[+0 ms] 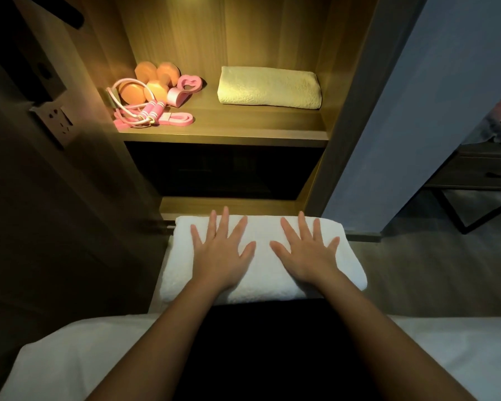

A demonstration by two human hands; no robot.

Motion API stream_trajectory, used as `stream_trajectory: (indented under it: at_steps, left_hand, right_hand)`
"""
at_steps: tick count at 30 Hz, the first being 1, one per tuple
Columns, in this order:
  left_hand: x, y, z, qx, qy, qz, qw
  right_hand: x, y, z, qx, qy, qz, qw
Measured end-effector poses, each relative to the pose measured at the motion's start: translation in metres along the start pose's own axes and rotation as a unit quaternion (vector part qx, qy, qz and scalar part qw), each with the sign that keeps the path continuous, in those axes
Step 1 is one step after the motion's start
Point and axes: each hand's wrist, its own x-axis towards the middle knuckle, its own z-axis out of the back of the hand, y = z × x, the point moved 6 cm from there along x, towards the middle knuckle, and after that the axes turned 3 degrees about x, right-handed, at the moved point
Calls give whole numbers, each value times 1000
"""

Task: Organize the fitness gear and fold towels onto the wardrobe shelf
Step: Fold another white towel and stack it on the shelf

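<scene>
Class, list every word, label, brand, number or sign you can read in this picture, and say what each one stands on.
No text can be read anywhere in this view.
On the white towel and the cream towel: plain cloth, no label shows.
On the dumbbells and the jump rope: no brand or number shows.
On the socket: too dim to read any marking.

This was a bedroom in a home. A built-in wooden wardrobe (214, 39) stood open at twelve o'clock. Its lamp-lit shelf (243, 123) carried a folded cream towel (269, 89) at one o'clock and pink and orange exercise gear (156, 88) at eleven. A bed (70, 351) with white sheets filled the frame from five to seven o'clock. A wall socket (57, 123) sat at ten o'clock. At three o'clock, a dark desk (480, 166) with a drawer and black metal legs stood on a wood-look floor (417, 270).
</scene>
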Motion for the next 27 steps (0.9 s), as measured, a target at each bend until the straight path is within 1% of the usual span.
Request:
stream_trajectory:
  at_steps: [4,8,10,12,14,15,17,18,20,23,25,27]
  left_hand:
    - [1,22,-2,-36,36,90,995]
    - [1,51,-3,-126,102,180,970]
    - [-2,66,-7,-201,136,232,942]
    - [-9,76,-9,-302,149,286,897]
    - [-15,84,-13,-377,159,327,852]
    - [-17,87,-15,-411,177,346,825]
    - [-21,93,-17,-473,231,357,772]
    - [-24,95,-15,-485,258,344,761]
    - [-28,104,-10,-481,283,329,762]
    - [-34,104,-2,-526,271,317,741]
    - [-37,96,6,-561,264,305,723]
    - [-39,89,14,-578,250,301,716]
  right_hand:
    - [1,-24,2,89,25,-104,990]
    - [4,-51,0,232,60,-176,955]
    - [3,-59,-2,284,78,-194,936]
    - [2,-63,-1,341,88,-203,914]
    - [-1,-71,1,383,96,-225,891]
    - [-2,-77,1,399,103,-237,880]
    - [-9,-87,0,437,124,-264,851]
    - [-15,-92,-1,449,136,-276,839]
    - [-19,-103,-5,458,152,-290,826]
    - [-18,-110,-6,474,156,-298,814]
    - [-17,-109,-2,483,149,-287,814]
    - [-18,-104,2,481,147,-270,821]
